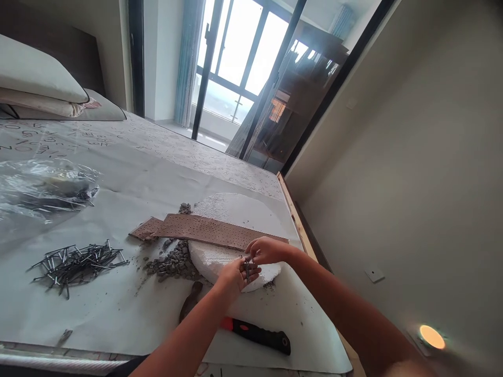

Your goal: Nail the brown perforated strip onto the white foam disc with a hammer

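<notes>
My left hand (236, 275) is turned palm up, its fingers curled around a few dark nails (247, 269). Just above it, my right hand (271, 250) pinches with thumb and fingers at the top of these nails; what exactly is in the pinch is too small to make out. Both hands are over the near edge of a round white foam block (236, 204). Across that block lies a brown strip (212, 230) dotted with small holes. A hammer (261, 336) with a black and red handle rests below my left forearm, which hides part of it.
To the left is a loose pile of nails (78, 264). Grey crumbled rubble (175, 262) lies against the foam block. Farther back is a clear plastic bag (47, 191) with dark contents. A wooden edge (296, 214) and a wall (412, 173) border the right side.
</notes>
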Motion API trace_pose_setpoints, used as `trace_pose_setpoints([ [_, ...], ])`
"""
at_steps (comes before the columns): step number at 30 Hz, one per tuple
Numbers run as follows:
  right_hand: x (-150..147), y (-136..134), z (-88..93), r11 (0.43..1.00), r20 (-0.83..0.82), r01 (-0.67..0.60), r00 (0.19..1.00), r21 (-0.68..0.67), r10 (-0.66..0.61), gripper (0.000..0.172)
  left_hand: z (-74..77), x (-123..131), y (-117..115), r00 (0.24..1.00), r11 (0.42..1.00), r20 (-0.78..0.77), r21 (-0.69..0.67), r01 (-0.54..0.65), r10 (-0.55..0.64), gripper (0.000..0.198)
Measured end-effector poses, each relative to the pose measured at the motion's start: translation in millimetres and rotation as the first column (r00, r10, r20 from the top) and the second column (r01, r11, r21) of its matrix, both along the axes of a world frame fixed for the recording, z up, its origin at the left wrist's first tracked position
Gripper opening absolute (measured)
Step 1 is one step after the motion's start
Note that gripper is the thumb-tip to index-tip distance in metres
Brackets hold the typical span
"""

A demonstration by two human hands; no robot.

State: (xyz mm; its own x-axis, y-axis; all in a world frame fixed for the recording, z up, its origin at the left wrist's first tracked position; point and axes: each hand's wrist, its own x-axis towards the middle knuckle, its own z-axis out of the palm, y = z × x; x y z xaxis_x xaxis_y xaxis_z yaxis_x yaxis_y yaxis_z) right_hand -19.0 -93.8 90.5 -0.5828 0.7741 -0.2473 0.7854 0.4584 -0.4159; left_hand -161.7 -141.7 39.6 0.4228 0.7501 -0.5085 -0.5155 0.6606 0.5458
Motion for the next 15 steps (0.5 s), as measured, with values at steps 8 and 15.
trace_pose_setpoints([
  [8,45.5,21.3,-5.5,0.918,0.132,0.246,0.945,0.309,-0.298,0.025,-2.3,-0.5,3.6,1.000,0.997,-0.023,-0.073,-0.023,0.022,0.018],
  [15,93.8,19.4,-37.3,0.826,0.404,0.361,0.742,0.432,-0.535,0.026,-5.9,0.6,4.4,1.000,0.999,-0.025,-0.050,-0.015,0.014,0.018],
])
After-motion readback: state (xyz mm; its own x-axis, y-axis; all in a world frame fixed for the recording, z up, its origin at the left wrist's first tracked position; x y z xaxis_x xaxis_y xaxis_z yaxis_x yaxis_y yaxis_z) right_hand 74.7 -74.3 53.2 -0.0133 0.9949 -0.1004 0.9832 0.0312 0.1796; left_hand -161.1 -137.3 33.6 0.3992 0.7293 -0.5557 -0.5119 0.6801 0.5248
